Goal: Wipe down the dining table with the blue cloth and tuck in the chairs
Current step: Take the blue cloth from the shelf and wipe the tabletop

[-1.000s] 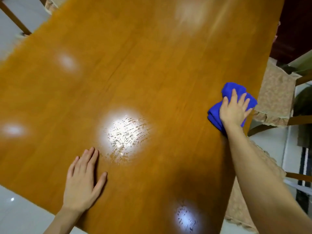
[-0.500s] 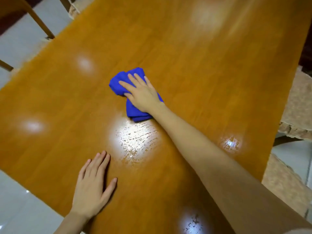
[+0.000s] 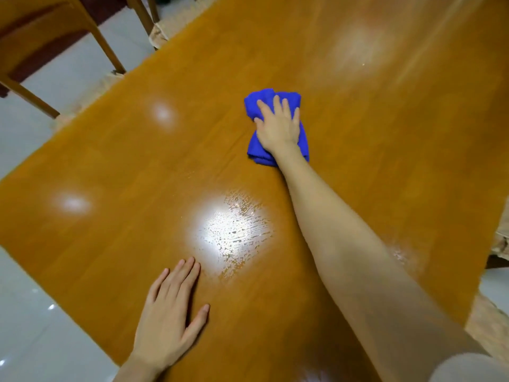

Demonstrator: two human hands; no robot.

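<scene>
Cloth (image 3: 254,151) lies bunched on the table (image 3: 124,175), about mid-width and toward the far side. The right hand (image 3: 278,125) is flat on top of it; fingers slightly spread and laid straight, thumb out to the left over the cloth's edge; pressing, not gripping. The left hand (image 3: 170,312) is flat on the near edge of the table; four fingers close together, thumb splayed to the right; holds nothing.

Streaky wet patch (image 3: 228,232) under the glare, between the two hands; a smaller one near the right edge, partly behind the forearm.

Risks, as judged:
- cloth is held by downward pressure alone; on a fast stroke it could roll or slide out from under the palm;
- bunched cloth gives a narrow contact, so bands may be missed between strokes, and the wet patch may dry into streaks;
- the forearm passes just over the damp area; it could drag through and smear it;
- the left hand looks to be taking weight close to the patch; a damp, glossy top could let it slip;
- far right of the table looks a long reach from here; likely to be skimped;
- chair (image 3: 35,37) at far left stands off from the table, not yet tucked; easy to forget.

Containers: none in view; nothing to record.
</scene>
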